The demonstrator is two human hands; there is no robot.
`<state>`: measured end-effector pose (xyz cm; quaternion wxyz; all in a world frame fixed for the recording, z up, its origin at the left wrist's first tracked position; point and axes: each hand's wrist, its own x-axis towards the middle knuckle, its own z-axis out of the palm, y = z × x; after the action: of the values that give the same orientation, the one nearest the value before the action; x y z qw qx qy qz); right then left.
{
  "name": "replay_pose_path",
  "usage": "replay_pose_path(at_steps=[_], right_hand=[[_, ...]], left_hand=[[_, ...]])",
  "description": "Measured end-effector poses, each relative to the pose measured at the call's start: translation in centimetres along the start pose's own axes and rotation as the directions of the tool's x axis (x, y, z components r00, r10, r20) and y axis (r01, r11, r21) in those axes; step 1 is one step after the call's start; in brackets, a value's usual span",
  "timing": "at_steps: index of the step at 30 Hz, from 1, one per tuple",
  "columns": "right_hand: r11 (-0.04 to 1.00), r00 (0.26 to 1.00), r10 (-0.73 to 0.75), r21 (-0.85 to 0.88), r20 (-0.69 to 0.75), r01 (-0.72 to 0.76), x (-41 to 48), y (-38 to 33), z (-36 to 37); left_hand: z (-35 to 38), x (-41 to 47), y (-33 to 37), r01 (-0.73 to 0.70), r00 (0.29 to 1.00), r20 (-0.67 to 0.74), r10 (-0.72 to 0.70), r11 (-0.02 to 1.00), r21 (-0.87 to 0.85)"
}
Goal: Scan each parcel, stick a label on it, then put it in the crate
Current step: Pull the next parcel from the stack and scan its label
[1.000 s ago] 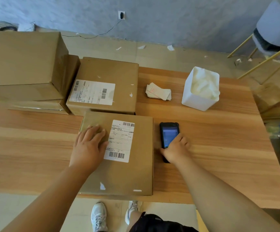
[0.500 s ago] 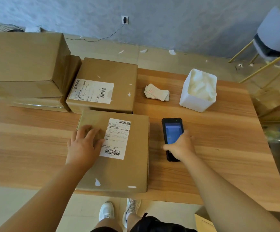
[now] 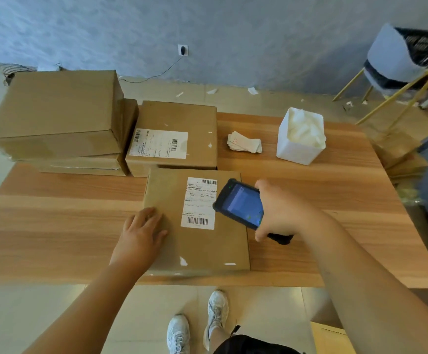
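Gripping hand: right hand, fingers curled round a black handheld scanner with a blue screen, held over the right edge of the flat brown cardboard parcel.
Resting hand: left hand, fingers loosely straight, flat on the parcel's left edge.
Parcel: near-centre on the wooden table, white barcode label on top.

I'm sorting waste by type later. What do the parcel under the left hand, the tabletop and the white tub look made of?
Parcel: matte brown cardboard, by its colour and folded edges; clear tape glints near its front edge.
Tabletop: wood or wood-look laminate, with striped grain and a satin sheen; I cannot tell which.
White tub: probably plastic, with smooth opaque walls.
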<state>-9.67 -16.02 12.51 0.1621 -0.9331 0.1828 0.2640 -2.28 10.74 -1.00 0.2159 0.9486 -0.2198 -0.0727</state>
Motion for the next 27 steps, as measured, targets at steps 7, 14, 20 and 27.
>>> replay_pose_path(at_steps=[7, 14, 20, 27], right_hand=[[0.979, 0.995, 0.041, -0.202, 0.094, -0.022, -3.0, -2.1, 0.8], [0.972, 0.987, 0.096, -0.227, 0.131, -0.064, -4.2, -2.7, 0.9], [0.973, 0.984, 0.106, -0.217, 0.142, -0.074, -4.3, -2.7, 0.8], [0.985, 0.982, 0.173, -0.013, 0.072, -0.173, -3.4, -0.2, 1.9]], left_hand=[[-0.7, -0.3, 0.0, -0.02, 0.998, 0.062, 0.02, 1.0, -0.008], [-0.9, -0.4, -0.2, -0.022, 0.995, 0.094, 0.024, 1.0, -0.017], [-1.0, -0.4, -0.2, -0.012, 0.992, 0.126, 0.012, 1.0, -0.004], [-1.1, 0.5, 0.2, 0.001, 0.99, 0.138, -0.006, 0.999, 0.038]])
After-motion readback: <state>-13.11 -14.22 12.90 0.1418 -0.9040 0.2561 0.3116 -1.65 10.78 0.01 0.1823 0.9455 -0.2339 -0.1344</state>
